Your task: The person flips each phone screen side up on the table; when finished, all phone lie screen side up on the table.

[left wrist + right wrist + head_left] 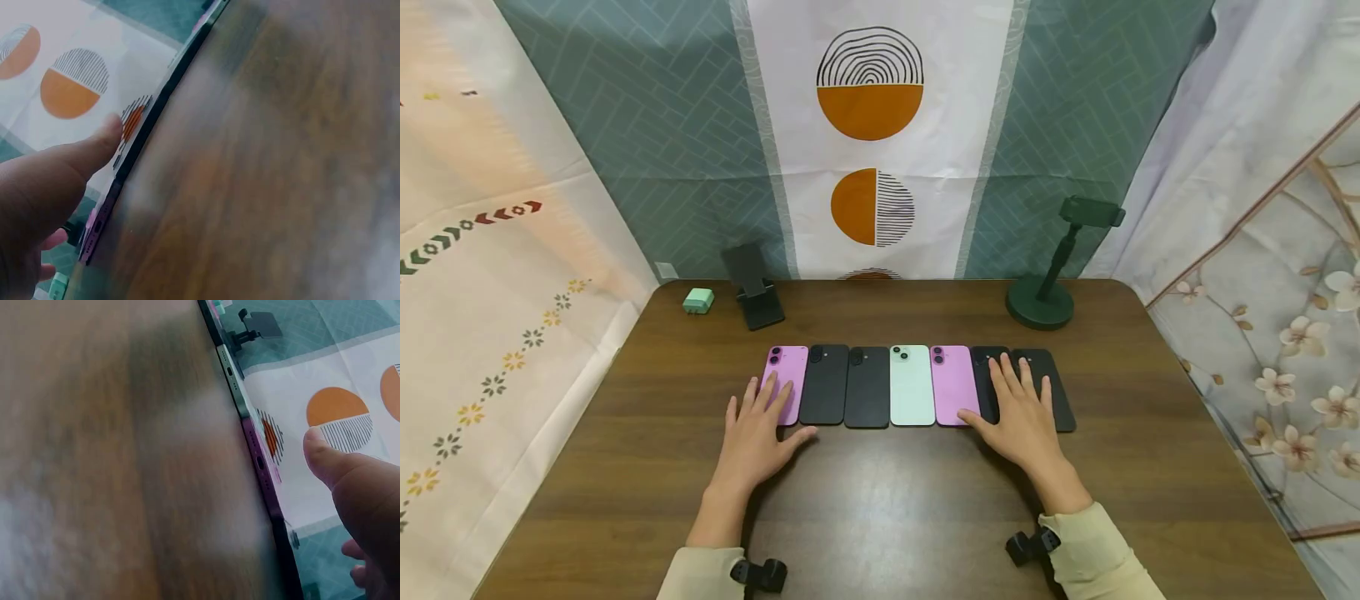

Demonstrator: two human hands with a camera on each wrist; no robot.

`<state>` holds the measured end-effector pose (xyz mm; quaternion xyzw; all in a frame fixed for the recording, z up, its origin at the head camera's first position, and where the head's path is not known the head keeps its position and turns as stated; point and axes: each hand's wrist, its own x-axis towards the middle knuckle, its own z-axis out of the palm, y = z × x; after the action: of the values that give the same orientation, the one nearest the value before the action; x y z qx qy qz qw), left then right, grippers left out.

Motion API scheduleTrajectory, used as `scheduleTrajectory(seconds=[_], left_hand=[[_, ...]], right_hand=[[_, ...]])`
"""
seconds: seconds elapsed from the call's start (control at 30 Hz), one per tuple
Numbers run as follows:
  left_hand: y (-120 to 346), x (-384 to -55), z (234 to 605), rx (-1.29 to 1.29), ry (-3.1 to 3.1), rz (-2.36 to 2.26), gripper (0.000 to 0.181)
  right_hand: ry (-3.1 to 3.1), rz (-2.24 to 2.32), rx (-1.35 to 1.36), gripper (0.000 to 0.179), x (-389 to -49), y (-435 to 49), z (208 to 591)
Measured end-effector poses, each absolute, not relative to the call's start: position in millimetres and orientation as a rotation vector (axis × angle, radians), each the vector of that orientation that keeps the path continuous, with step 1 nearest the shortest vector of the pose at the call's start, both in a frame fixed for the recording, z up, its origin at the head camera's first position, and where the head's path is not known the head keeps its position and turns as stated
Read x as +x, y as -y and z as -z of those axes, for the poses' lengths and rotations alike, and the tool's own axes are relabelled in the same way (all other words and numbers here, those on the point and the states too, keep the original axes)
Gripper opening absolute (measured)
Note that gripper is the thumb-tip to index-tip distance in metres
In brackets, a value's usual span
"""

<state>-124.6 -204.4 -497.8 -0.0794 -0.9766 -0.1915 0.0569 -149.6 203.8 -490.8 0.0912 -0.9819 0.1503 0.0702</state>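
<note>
Several smartphones lie side by side in a row across the table in the head view, camera sides up. The row begins at the left with a pink phone (792, 362), then come a black phone (824, 387), another black phone (867, 392), a pale mint phone (912, 392) and a second pink phone (953, 387). Two more black phones end it, the outermost black phone (1060, 400) at the right. My left hand (752, 442) has its fingers spread over the leftmost pink phone. Over the two right-hand black phones, my right hand (1022, 425) is spread too. Whether either hand touches cannot be told.
Behind the row stand a black phone stand (756, 287) at left and a dark green stand (1041, 300) with a round base at right. A small mint-green block (698, 301) sits at the table's back left. Patterned curtains (655, 100) border the wooden table (880, 517).
</note>
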Motion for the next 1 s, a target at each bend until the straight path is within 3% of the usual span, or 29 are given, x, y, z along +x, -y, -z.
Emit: scheduleTrajectory(seconds=[0.33, 0.7, 1.0], left_hand=[[219.0, -125.7, 502.8, -0.178, 2.883, 0.729, 0.073], [230.6, -130.0, 510.1, -0.134, 2.863, 0.881, 0.087], [232.4, -131.0, 515.3, -0.149, 2.849, 0.952, 0.086]], right_hand=[[2.802, -0.796, 0.337, 0.082, -168.4, -195.6, 488.9], [2.737, -1.026, 0.397, 0.069, -199.4, -171.4, 496.8], [2.716, -1.071, 0.505, 0.061, -216.4, -140.4, 499.7]])
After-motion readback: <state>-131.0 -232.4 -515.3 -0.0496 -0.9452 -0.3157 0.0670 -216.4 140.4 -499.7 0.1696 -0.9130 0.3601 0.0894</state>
